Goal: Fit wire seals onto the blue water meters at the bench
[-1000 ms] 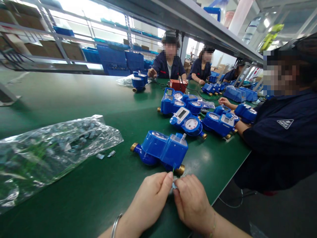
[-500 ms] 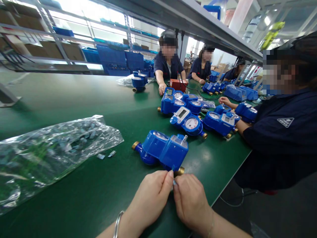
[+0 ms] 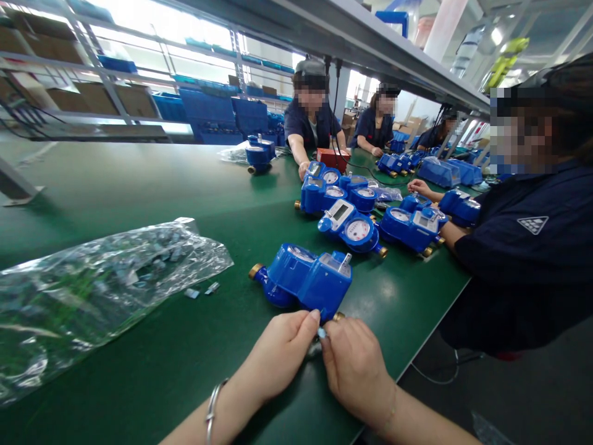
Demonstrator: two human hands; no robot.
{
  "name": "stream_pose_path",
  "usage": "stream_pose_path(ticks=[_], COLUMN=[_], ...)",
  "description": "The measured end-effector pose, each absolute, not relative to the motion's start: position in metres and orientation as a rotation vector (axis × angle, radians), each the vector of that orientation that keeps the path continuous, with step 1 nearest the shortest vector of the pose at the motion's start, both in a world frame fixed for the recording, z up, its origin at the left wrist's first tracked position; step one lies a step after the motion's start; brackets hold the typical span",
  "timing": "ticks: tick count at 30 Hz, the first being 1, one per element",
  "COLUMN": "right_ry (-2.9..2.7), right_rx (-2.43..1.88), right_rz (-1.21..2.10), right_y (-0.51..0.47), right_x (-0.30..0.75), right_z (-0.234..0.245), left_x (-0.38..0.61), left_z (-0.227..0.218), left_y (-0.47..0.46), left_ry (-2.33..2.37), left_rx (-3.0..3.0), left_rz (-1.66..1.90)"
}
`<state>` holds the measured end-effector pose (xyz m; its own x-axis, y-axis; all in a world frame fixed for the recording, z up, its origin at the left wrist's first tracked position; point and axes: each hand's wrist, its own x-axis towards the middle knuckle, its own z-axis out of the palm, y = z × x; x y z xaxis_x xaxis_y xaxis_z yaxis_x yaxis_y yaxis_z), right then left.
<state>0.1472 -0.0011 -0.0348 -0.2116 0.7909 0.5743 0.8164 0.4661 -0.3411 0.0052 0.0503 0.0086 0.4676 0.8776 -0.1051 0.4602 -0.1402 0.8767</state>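
Observation:
A blue water meter (image 3: 303,281) with brass threaded ends sits on the green table (image 3: 185,364) just beyond my hands. My left hand (image 3: 282,346) is closed in a pinch by the meter's near lower corner; what its fingertips hold is hidden. Close beside it, my right hand (image 3: 354,364) pinches a small light-blue plastic piece (image 3: 321,332) between thumb and forefinger, next to the near brass end. Two similar small pieces (image 3: 192,293) lie loose to the left, by a clear plastic bag (image 3: 115,266) with many more inside.
More blue water meters (image 3: 354,228) stand in a group ahead and to the right. A co-worker (image 3: 532,247) sits close on the right; others work farther back near a red box (image 3: 332,159). A metal shelf beam (image 3: 278,31) crosses overhead. The table's edge (image 3: 430,334) runs along the right.
My left hand has shifted slightly left and up, widening the gap between the hands. The light-blue piece at my right fingertips shows more clearly. The meter stays nearly in place.

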Motion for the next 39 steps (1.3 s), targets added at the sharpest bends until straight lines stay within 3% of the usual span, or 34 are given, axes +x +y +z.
stream_pose_path(ticks=[3, 7, 9, 11, 16, 19, 21, 23, 27, 31, 35, 39], right_ry=[-1.977, -1.248, -0.993, -1.149, -1.811, -1.968, -1.956, -1.775, -0.966, -0.271, -0.019, -0.226], right_rx=[-1.29, -1.276, -1.245, -1.307, -1.412, -1.386, -1.387, -1.433, -1.283, -1.022, -0.788, -0.882], right_rz=[0.132, 1.17, 1.404, 1.208, 0.05, -0.179, -0.054, 0.299, 1.102, 1.571, 1.809, 1.734], right_y=[0.004, 0.003, -0.001, -0.005, -0.004, 0.003, 0.005, 0.006, 0.005, 0.007, 0.008, -0.001], right_x=[0.144, 0.129, 0.124, 0.124, 0.139, 0.144, 0.142, 0.135, 0.114, 0.102, 0.106, 0.114], right_z=[-0.032, -0.026, -0.027, -0.029, -0.036, -0.035, -0.035, -0.035, -0.029, -0.011, 0.002, -0.008], left_x=[0.006, 0.008, 0.008, 0.007, 0.006, 0.008, 0.009, 0.01, 0.014, 0.018, 0.02, 0.011], left_z=[0.009, 0.011, 0.011, 0.01, 0.007, 0.006, 0.007, 0.008, 0.01, 0.008, 0.007, 0.003], left_y=[0.049, 0.048, 0.049, 0.051, 0.054, 0.053, 0.051, 0.049, 0.046, 0.045, 0.047, 0.049], left_ry=[1.125, 1.155, 1.176, 1.181, 1.112, 1.134, 1.16, 1.193, 1.295, 1.423, 1.406, 1.391], left_rx=[1.787, 1.904, 1.933, 1.917, 1.761, 1.745, 1.787, 1.846, 1.944, 1.961, 1.918, 1.907], left_rz=[0.552, 0.56, 0.548, 0.538, 0.556, 0.586, 0.61, 0.616, 0.612, 0.636, 0.66, 0.665])
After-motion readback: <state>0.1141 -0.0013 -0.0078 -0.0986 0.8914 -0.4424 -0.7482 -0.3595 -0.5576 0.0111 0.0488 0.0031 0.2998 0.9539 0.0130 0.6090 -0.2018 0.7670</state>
